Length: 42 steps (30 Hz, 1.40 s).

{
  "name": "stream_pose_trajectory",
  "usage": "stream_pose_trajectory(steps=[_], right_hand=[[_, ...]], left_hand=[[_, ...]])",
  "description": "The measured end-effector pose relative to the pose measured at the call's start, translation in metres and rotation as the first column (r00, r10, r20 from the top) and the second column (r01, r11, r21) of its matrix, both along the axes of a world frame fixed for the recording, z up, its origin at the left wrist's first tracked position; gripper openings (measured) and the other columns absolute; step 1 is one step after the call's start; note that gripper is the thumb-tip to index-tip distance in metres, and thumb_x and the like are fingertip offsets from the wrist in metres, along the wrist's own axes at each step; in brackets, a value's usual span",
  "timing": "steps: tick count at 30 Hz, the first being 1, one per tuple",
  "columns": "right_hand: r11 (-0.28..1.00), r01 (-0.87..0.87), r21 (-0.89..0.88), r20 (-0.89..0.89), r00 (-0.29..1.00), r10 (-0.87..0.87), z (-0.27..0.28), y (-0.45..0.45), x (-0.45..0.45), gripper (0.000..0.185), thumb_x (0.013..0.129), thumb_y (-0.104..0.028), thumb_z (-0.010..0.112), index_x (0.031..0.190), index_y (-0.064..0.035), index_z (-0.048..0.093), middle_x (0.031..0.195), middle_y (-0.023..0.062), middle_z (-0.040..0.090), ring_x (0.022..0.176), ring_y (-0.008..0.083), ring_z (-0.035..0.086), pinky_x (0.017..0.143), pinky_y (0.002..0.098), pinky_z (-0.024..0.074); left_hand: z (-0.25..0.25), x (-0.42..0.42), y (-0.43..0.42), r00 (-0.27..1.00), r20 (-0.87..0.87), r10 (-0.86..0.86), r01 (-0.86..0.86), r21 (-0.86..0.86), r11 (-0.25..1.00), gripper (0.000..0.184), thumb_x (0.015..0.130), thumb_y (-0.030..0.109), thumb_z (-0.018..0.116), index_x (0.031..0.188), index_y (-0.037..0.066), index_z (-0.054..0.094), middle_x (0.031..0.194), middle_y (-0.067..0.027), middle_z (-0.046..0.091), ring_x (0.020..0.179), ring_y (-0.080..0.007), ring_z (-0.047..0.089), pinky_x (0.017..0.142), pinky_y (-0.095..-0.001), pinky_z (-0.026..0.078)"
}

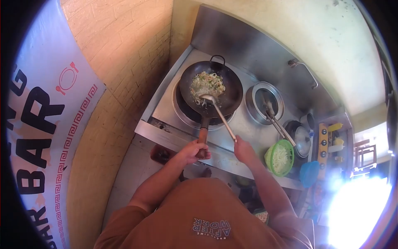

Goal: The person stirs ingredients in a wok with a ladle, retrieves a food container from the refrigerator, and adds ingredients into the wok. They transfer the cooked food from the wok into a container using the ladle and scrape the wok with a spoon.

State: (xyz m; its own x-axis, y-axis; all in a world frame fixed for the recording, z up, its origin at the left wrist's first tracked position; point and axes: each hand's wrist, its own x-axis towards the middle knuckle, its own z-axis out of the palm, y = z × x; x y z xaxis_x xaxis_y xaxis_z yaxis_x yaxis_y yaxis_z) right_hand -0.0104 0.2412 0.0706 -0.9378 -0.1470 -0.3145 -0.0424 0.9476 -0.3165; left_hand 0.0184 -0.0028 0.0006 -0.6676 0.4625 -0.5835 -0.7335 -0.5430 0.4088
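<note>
A dark wok (pixel 233 86) sits over the burner ring at the left of the steel stove. My left hand (pixel 194 152) is wrapped round its wooden handle (pixel 203 135). Inside the wok lies a heap of shredded, pale vegetables (pixel 204 82) with green bits. My right hand (pixel 244 149) grips the long shaft of a wok spatula (pixel 224 120). The spatula's broad metal head (pixel 208 98) rests at the near edge of the food, partly in it.
Right of the wok stands a round metal pot (pixel 251 103) with long-handled utensils (pixel 278 125) in it. A green basket (pixel 268 157) of shredded cabbage (pixel 281 159) is at the stove's front right, beside a lidded pan (pixel 302 142) and blue cloth or bag (pixel 309 173). A faucet (pixel 304 68) juts from the backsplash.
</note>
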Motion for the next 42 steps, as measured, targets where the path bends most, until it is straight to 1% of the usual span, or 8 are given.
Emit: stream_pose_trajectory(steps=[4, 10, 13, 22, 28, 31, 34, 42], right_hand=[[0.997, 0.066, 0.038, -0.112, 0.992, -0.061, -0.014, -0.013, -0.05, 0.032, 0.094, -0.012, 0.041, 0.123, -0.0009, 0.05, 0.09, 0.0316, 0.064, 0.082, 0.0492, 0.062, 0.074, 0.0573, 0.0489], [0.967, 0.011, -0.253, -0.355, 0.929, -0.103, -0.004, -0.034, -0.069, 0.042, 0.094, -0.014, 0.043, 0.134, -0.0012, 0.043, 0.09, 0.0312, 0.064, 0.084, 0.0478, 0.063, 0.077, 0.0547, 0.0502], [0.958, 0.091, -0.271, -0.172, 0.975, -0.141, 0.002, -0.055, -0.104, 0.049, 0.089, -0.011, 0.047, 0.136, 0.0013, 0.04, 0.095, 0.034, 0.063, 0.09, 0.0468, 0.062, 0.082, 0.0541, 0.0492], [0.959, -0.252, 0.127, -0.098, 0.959, 0.265, 0.011, 0.011, -0.055, 0.054, 0.088, -0.009, 0.045, 0.141, -0.0012, 0.037, 0.09, 0.0276, 0.064, 0.088, 0.0437, 0.064, 0.078, 0.0507, 0.0514], [0.997, -0.035, -0.062, -0.334, 0.942, 0.012, -0.016, 0.009, -0.106, 0.047, 0.09, -0.01, 0.044, 0.136, 0.0009, 0.046, 0.076, 0.022, 0.064, 0.067, 0.0368, 0.066, 0.063, 0.0465, 0.0525], [0.933, 0.208, -0.294, 0.172, 0.972, -0.163, 0.042, -0.01, -0.082, 0.043, 0.092, -0.012, 0.044, 0.133, -0.0008, 0.05, 0.072, 0.019, 0.065, 0.057, 0.0271, 0.064, 0.053, 0.0406, 0.0507], [0.907, 0.222, -0.359, 0.253, 0.958, -0.134, 0.078, 0.009, -0.054, 0.045, 0.093, -0.013, 0.042, 0.136, -0.004, 0.05, 0.071, 0.0155, 0.064, 0.057, 0.0188, 0.063, 0.049, 0.0342, 0.0489], [0.981, -0.165, 0.097, -0.05, 0.984, 0.171, 0.056, 0.034, -0.004, 0.047, 0.092, -0.012, 0.044, 0.138, -0.0058, 0.046, 0.088, 0.0254, 0.064, 0.077, 0.0422, 0.063, 0.074, 0.0496, 0.0504]], left_hand=[[-0.005, -0.002, -0.004, 1.0, -0.009, -0.025, 0.026, 0.031, 0.999, 0.027, 0.085, 0.004, 0.059, 0.11, 0.007, 0.047, 0.084, -0.0065, 0.056, 0.067, -0.0187, 0.06, 0.061, -0.0379, 0.054], [-0.002, -0.001, -0.004, 1.0, -0.018, 0.004, -0.003, 0.052, 0.999, 0.026, 0.085, 0.004, 0.061, 0.108, 0.007, 0.047, 0.083, -0.0062, 0.055, 0.066, -0.0187, 0.059, 0.058, -0.0382, 0.054], [0.001, -0.001, -0.004, 1.0, 0.006, 0.004, -0.004, 0.04, 0.999, 0.022, 0.085, 0.004, 0.062, 0.101, 0.007, 0.048, 0.081, -0.0066, 0.054, 0.065, -0.0194, 0.06, 0.056, -0.039, 0.055], [0.012, -0.02, 0.021, 0.998, -0.058, -0.04, 0.029, -0.173, 0.984, 0.016, 0.084, 0.007, 0.063, 0.091, 0.005, 0.049, 0.071, -0.0065, 0.054, 0.055, -0.0205, 0.058, 0.048, -0.039, 0.051], [0.028, -0.014, 0.029, 1.0, -0.028, 0.005, -0.007, -0.077, 0.997, 0.015, 0.084, 0.008, 0.063, 0.088, 0.006, 0.049, 0.068, -0.0059, 0.053, 0.053, -0.0193, 0.057, 0.046, -0.0382, 0.05], [0.02, -0.014, 0.017, 0.999, -0.04, -0.03, 0.027, -0.068, 0.997, 0.014, 0.085, 0.008, 0.064, 0.089, 0.007, 0.05, 0.07, -0.0053, 0.053, 0.053, -0.0184, 0.057, 0.047, -0.037, 0.049], [0.013, -0.017, 0.009, 0.998, -0.047, -0.046, 0.043, -0.06, 0.997, 0.013, 0.086, 0.009, 0.064, 0.088, 0.007, 0.051, 0.07, -0.0047, 0.054, 0.053, -0.0178, 0.057, 0.047, -0.0366, 0.049], [0.0, -0.015, 0.006, 0.998, -0.049, -0.024, 0.023, -0.029, 0.999, 0.011, 0.087, 0.01, 0.063, 0.09, 0.008, 0.053, 0.072, -0.0041, 0.054, 0.053, -0.0167, 0.056, 0.049, -0.0364, 0.05]])
